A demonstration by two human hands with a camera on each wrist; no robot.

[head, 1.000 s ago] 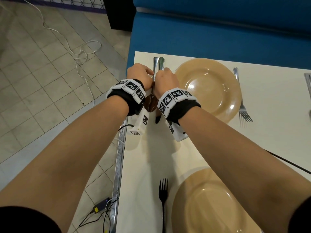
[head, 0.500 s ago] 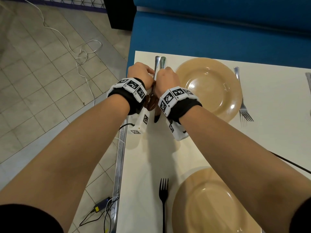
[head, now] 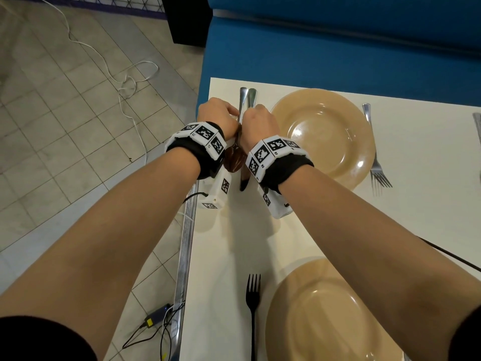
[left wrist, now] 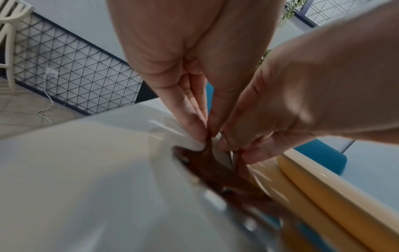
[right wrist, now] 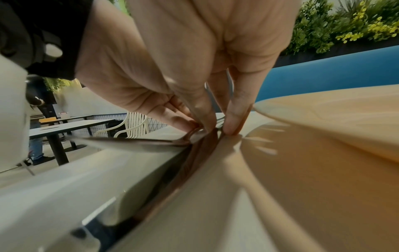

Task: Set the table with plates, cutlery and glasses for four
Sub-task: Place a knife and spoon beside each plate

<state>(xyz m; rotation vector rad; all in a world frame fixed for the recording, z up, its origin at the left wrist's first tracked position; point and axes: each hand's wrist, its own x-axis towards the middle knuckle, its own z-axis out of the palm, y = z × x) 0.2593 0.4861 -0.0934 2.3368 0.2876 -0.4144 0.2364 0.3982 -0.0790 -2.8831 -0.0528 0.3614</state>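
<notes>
Hands meet over the far-left place setting in the head view: the left hand (head: 218, 116) and right hand (head: 260, 121) sit knuckles-up, side by side, wrists nearly touching, both forearms reaching forward over the table (head: 229, 243). Between them lie a spoon (head: 235, 158) and a knife (head: 250, 99), handles pointing toward the blue bench (head: 325, 53), just left of the far plate (head: 322, 134). A fork (head: 376, 162) lies right of that plate; a black fork (head: 253, 303) lies left of the near plate (head: 325, 313).

From the left wrist, the left hand's fingers (left wrist: 190, 122) point down, fingertips and thumb pinching the spoon's neck (left wrist: 210, 145) at the table, with the right hand's fingertips (left wrist: 248, 145) close beside them.

From the right wrist, the right hand's thumb (right wrist: 198, 105) and fingers (right wrist: 237, 109) point down and pinch the knife (right wrist: 200, 150) on edge against the table, beside the plate's rim (right wrist: 323, 109); the spoon's bowl (right wrist: 129, 144) extends left.
</notes>
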